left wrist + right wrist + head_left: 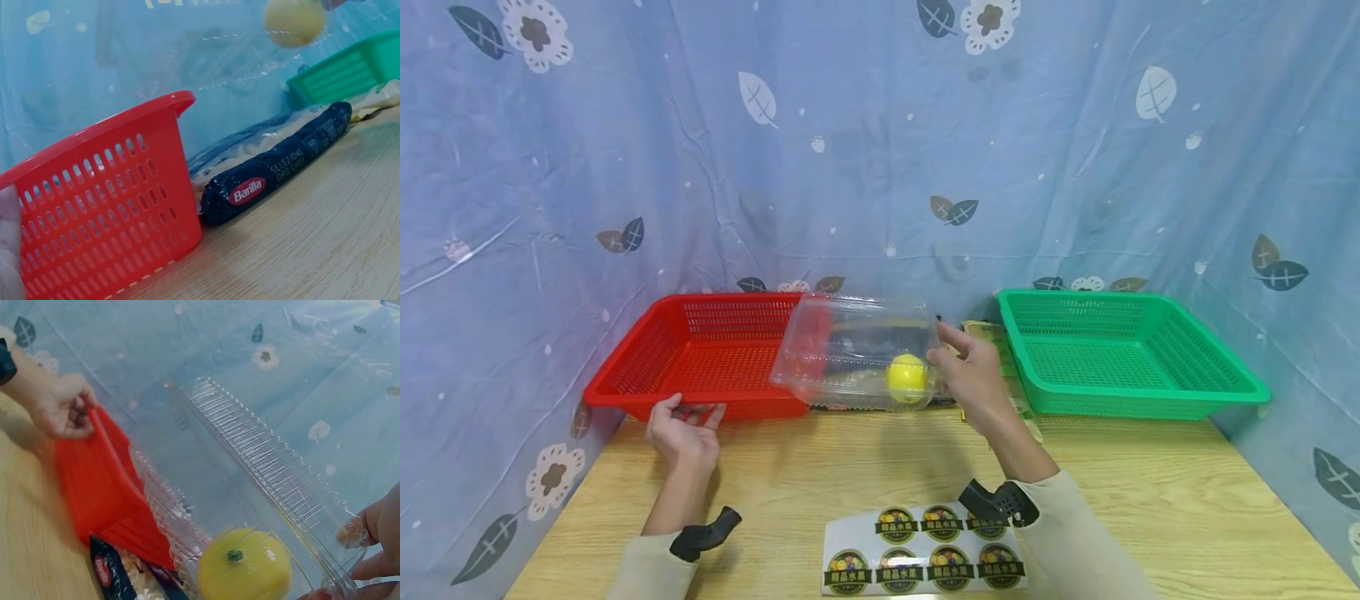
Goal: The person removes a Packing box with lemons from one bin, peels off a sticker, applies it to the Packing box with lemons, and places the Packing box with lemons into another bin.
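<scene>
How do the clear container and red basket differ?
The clear plastic container is see-through and smaller; the red basket is opaque with slotted walls. The right hand holds the container above the table with a yellow fruit inside; the left hand grips the basket's rim. Both look roughly rectangular.

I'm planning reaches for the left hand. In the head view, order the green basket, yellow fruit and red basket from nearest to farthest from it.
1. Red basket: left side, rim in the left hand.
2. Yellow fruit: near the middle, inside the clear box.
3. Green basket: right side.
</scene>
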Available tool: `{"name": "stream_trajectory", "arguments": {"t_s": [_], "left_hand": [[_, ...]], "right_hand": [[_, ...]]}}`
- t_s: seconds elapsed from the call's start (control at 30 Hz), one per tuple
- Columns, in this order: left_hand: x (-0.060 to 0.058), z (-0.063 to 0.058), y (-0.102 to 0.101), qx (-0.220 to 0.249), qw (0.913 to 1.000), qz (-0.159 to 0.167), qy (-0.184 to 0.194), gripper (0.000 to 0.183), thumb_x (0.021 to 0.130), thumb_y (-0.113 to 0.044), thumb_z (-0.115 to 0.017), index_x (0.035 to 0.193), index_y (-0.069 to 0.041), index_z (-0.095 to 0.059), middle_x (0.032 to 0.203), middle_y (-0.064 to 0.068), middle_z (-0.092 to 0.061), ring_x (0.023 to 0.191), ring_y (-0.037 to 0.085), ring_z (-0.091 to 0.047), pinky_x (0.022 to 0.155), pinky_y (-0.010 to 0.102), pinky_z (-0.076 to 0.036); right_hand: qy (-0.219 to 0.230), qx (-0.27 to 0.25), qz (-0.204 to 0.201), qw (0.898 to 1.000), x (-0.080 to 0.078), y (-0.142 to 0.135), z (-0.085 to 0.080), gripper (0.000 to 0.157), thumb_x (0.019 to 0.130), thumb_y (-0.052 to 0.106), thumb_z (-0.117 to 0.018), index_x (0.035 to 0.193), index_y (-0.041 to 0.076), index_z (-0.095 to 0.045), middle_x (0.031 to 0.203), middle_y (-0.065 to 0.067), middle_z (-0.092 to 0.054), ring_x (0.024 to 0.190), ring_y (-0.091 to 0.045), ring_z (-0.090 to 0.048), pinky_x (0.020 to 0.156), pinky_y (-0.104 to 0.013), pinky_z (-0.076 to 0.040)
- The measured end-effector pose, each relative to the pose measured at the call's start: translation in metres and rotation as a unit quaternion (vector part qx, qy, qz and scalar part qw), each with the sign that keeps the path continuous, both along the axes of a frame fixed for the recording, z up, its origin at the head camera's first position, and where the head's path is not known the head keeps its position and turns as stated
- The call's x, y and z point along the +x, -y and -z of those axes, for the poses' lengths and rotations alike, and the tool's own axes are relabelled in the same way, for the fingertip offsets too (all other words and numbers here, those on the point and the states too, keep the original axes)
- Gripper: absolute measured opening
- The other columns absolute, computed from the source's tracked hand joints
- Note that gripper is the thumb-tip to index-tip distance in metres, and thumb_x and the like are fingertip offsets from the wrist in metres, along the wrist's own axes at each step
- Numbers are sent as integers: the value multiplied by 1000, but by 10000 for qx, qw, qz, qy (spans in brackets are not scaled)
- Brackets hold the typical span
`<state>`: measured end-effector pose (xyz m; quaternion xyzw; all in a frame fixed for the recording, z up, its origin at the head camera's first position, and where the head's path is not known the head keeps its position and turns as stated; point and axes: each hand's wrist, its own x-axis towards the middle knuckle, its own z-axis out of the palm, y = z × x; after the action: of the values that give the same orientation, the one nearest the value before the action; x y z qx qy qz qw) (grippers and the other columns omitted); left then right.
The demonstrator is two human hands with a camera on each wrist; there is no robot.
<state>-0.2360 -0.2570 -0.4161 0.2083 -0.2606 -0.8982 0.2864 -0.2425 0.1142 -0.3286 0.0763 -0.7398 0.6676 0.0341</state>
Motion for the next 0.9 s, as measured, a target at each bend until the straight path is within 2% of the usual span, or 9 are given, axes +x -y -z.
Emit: {"name": "stream_trajectory", "arguments": {"t_s": [0.13,0.27,0.57,0.73,0.8,0.87,0.9], "left_hand": [[0,1,-1,-16,10000,-13,9,22,98,-11,-48,78,-6,-56,60,7,-57,55,23,-56,62,40,-60],[-1,0,-1,-30,10000,15,17,21,98,-12,-50,79,-6,-57,62,7,-57,56,23,-56,63,40,-59],[2,0,1,47,10000,36,6,20,98,-12,-50,80,-6,-56,63,7,-56,57,23,-56,65,40,-59],[2,-1,0,-9,10000,58,-53,22,98,-11,-49,78,-5,-57,61,8,-56,58,24,-56,64,40,-59],[2,-1,0,5,10000,70,-56,22,98,-11,-50,79,-5,-57,62,8,-56,58,24,-56,66,41,-59],[2,-1,0,20,10000,89,-41,22,98,-12,-50,79,-5,-57,62,8,-56,58,24,-56,67,41,-60],[2,-1,0,19,10000,93,-27,21,98,-12,-50,80,-5,-57,62,8,-56,58,24,-56,67,41,-59]], "right_hand": [[-20,198,163,9997,6,-10,7,55,99,12,-56,153,10,-43,157,-7,-45,42,-10,-30,43,-25,-31],[-18,242,137,9996,12,-18,14,54,100,9,-55,153,9,-44,156,-9,-46,41,-11,-31,43,-26,-30],[178,158,219,9995,23,-29,24,55,98,10,-60,151,10,-47,154,-7,-49,52,-9,-40,54,-26,-46],[246,299,247,9989,28,-35,31,55,98,9,-60,151,8,-46,152,-10,-51,50,-9,-38,53,-26,-45],[264,402,291,9984,30,-37,36,55,97,8,-59,151,7,-47,139,-17,-60,47,-9,-35,50,-25,-41],[289,512,341,9977,32,-38,41,55,97,7,-59,150,7,-48,111,-22,-67,45,-10,-36,47,-25,-39],[306,561,363,9973,33,-38,44,54,96,6,-59,150,6,-48,96,-22,-67,45,-10,-36,46,-25,-37]]}}
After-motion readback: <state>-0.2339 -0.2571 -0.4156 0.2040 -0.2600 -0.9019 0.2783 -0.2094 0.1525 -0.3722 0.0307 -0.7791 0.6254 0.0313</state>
